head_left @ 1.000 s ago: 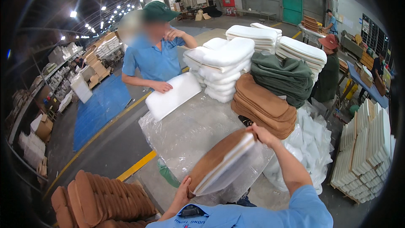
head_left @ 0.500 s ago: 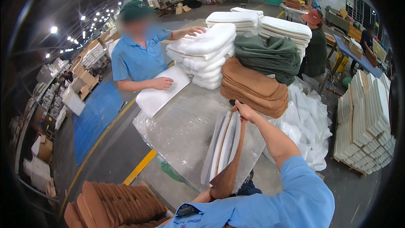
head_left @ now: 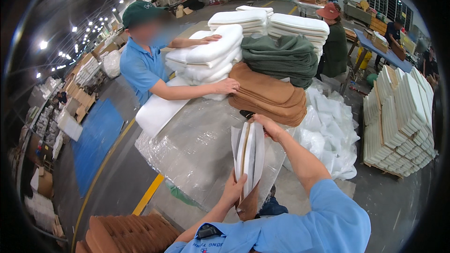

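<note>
A white foam pad in a brown cover [head_left: 248, 164] is held upright on edge above the plastic-covered table [head_left: 197, 145], between the two hands. The left hand [head_left: 233, 191] is closed around its lower end, at 6 o'clock of the pad, where the brown cover shows. The right hand [head_left: 267, 125] is clamped on its top edge, at 12 o'clock. A stack of brown covers [head_left: 269, 96] lies at 1 o'clock of the pad, just beyond the right hand. A co-worker in a blue shirt [head_left: 140, 68] is seen at 11 o'clock, both hands laid on a pile of white pads [head_left: 206, 61].
</note>
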Motion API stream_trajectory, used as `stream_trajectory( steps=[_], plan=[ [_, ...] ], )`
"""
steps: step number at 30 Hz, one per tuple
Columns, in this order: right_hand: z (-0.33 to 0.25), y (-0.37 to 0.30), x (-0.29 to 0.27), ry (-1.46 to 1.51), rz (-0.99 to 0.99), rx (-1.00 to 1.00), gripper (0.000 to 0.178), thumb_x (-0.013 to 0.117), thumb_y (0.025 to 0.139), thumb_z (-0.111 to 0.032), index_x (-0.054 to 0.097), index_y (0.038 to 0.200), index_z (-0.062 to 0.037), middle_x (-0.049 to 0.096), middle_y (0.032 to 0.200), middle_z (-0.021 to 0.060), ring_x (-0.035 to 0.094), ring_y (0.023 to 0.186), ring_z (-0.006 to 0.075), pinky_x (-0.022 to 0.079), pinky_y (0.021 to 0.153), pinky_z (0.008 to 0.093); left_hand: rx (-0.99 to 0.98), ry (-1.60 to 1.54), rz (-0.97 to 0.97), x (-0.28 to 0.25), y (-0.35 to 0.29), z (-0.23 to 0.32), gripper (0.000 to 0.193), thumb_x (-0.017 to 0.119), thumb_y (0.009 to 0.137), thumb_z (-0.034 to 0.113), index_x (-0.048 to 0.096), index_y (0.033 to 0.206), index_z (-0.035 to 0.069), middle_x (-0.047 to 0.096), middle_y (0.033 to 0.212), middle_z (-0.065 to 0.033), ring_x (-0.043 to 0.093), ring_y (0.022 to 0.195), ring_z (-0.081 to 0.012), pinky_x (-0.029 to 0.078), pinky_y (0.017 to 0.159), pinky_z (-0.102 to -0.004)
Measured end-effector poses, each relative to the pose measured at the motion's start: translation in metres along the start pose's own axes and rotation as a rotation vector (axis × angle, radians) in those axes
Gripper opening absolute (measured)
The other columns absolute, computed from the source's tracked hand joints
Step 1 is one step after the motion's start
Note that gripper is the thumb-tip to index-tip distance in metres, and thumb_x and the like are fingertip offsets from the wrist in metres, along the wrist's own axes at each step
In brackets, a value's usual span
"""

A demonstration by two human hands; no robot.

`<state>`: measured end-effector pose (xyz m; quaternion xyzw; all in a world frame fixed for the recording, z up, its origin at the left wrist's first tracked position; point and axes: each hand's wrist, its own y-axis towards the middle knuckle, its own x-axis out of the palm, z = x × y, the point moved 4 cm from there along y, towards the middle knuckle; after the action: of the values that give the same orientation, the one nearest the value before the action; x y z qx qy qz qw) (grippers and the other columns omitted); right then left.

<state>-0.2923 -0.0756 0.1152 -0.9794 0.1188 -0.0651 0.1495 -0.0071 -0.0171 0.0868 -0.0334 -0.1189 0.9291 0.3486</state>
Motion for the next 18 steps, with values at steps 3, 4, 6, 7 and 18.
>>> stream_trajectory(
  steps=[3, 4, 6, 7, 18],
  plan=[
    [0.002, -0.008, 0.027, -0.113, 0.147, -0.01, 0.056, 0.069, 0.096, -0.047, 0.058, 0.142, -0.0167, 0.065, 0.111, 0.0047, 0.064, 0.094, 0.015, 0.052, 0.075, 0.0321, 0.035, 0.013, 0.08, -0.013, 0.024, 0.008, 0.057, 0.054, 0.107, 0.022, 0.039, 0.157, -0.001, 0.057, 0.146, -0.0165, 0.054, 0.133, -0.0228, 0.04, 0.114, -0.0349],
    [0.008, -0.01, 0.006, -0.005, 0.162, -0.036, 0.055, 0.074, 0.093, -0.031, 0.058, 0.142, -0.0131, 0.066, 0.117, 0.0066, 0.064, 0.104, 0.0176, 0.052, 0.085, 0.0337, 0.041, -0.01, 0.029, 0.003, 0.04, 0.018, 0.055, 0.051, 0.107, 0.018, 0.039, 0.157, -0.001, 0.057, 0.146, -0.0157, 0.055, 0.132, -0.0217, 0.04, 0.114, -0.0347],
    [0.012, -0.013, 0.0, 0.069, 0.179, -0.092, 0.057, 0.073, 0.092, -0.024, 0.056, 0.145, -0.0105, 0.066, 0.121, 0.0076, 0.064, 0.106, 0.0183, 0.053, 0.086, 0.0348, 0.129, 0.021, -0.009, 0.011, 0.067, 0.029, 0.058, 0.053, 0.105, 0.018, 0.038, 0.158, -0.001, 0.057, 0.146, -0.0169, 0.056, 0.133, -0.0245, 0.04, 0.114, -0.0356],
    [0.015, -0.013, -0.001, 0.106, 0.182, -0.117, 0.058, 0.073, 0.092, -0.021, 0.055, 0.146, -0.0091, 0.066, 0.123, 0.0081, 0.064, 0.108, 0.0186, 0.053, 0.087, 0.0354, 0.171, 0.036, -0.022, 0.014, 0.082, 0.031, 0.059, 0.054, 0.104, 0.017, 0.037, 0.158, -0.001, 0.057, 0.146, -0.0176, 0.056, 0.133, -0.0258, 0.04, 0.114, -0.0361],
    [0.017, -0.025, -0.007, 0.041, 0.39, -0.193, 0.03, 0.064, 0.097, -0.007, 0.073, 0.126, -0.0038, 0.068, 0.087, -0.0012, 0.053, 0.074, 0.0066, 0.044, 0.067, 0.025, 0.386, 0.462, -0.002, 0.039, 0.217, 0.054, 0.05, 0.061, 0.094, 0.013, 0.057, 0.142, 0.001, 0.063, 0.137, -0.0244, 0.061, 0.126, -0.0371, 0.048, 0.108, -0.0432]
  ],
)
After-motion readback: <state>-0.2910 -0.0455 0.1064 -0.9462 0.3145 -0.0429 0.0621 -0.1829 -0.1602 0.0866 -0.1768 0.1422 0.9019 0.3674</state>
